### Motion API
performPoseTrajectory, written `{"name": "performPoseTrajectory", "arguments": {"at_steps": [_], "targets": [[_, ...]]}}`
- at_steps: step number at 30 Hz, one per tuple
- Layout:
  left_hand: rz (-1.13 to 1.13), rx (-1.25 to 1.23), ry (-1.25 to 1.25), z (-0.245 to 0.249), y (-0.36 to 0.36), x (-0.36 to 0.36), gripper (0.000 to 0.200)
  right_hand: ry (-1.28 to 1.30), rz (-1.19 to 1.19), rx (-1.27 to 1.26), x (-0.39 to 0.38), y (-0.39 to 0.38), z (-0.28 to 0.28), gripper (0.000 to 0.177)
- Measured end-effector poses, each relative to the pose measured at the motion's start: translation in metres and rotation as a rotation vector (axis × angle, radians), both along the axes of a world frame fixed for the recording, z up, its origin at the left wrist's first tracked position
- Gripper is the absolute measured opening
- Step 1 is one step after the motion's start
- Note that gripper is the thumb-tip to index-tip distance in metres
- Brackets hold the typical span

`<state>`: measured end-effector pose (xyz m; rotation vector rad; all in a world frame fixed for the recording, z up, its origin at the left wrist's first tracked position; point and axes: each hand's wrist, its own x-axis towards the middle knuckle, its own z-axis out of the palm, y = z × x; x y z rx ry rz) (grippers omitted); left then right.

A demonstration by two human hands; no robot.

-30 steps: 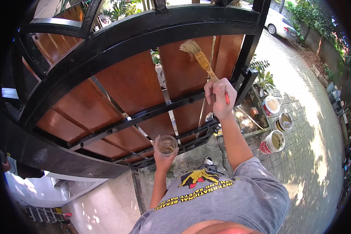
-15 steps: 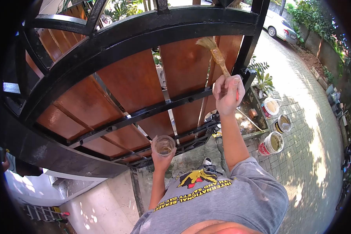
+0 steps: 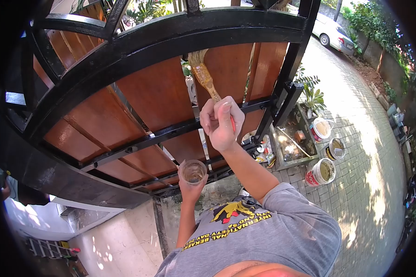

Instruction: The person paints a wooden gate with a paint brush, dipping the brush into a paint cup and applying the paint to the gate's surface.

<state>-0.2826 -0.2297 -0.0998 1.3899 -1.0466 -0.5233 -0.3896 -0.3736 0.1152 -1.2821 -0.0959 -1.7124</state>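
Grey brick paving (image 3: 351, 175) lies beside black-framed, brown-panelled gate (image 3: 152, 94): right hand (image 3: 223, 121) grips 1 wooden, pale-bristled brush (image 3: 202, 75), bristles up-left before gate; left hand (image 3: 190, 190), below, holds 1 clear round cup (image 3: 193, 172).

We see glossy black metal gate frame (image 3: 171, 39); smooth, shiny red-brown wood panels (image 3: 155, 94); clear plastic cup (image 3: 193, 172); rough bristles on brush (image 3: 201, 69); matt grey cloth shirt (image 3: 282, 226); rough paving (image 3: 356, 184).

Right hand (image 3: 223, 123) and brush (image 3: 202, 75) farther left
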Motion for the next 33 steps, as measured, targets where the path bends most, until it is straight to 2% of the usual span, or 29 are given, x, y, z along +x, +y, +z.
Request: {"name": "performPoseTrajectory", "arguments": {"at_steps": [5,9,11,15,18,19,23,30,33], "targets": [[0.015,0.04,-0.017,0.0,0.005,0.001,0.096,-0.088,-0.055,0.023,-0.035,-0.019,-0.002,0.045],[-0.015,0.039,0.009,0.001,0.003,0.001,0.095,-0.228,-0.177,0.192,-0.067,-0.036,0.008,0.044],[-0.038,0.043,-0.005,-0.002,0.0,0.002,0.095,-0.236,-0.158,0.163,-0.074,-0.039,0.009,0.043],[-0.082,0.04,0.008,-0.002,-0.007,-0.003,0.096,-0.103,-0.037,0.065,-0.048,-0.02,-0.004,0.04],[-0.1,0.071,-0.017,0.003,-0.012,-0.009,0.097,0.13,-0.12,-0.093,-0.022,-0.005,-0.006,0.034],[-0.105,0.07,-0.022,0.003,-0.012,-0.01,0.097,0.198,-0.119,-0.085,-0.021,-0.003,-0.006,0.038],[-0.082,0.051,-0.033,0.001,-0.012,-0.004,0.097,0.181,0.025,-0.018,-0.045,-0.009,-0.001,0.037],[-0.013,0.027,0.032,0.001,-0.002,0.007,0.094,0.416,-0.013,-0.191,-0.063,-0.013,0.015,0.04],[0.018,-0.007,0.028,0.006,-0.007,0.012,0.094,0.374,-0.092,-0.278,-0.061,-0.014,0.014,0.039]]}}
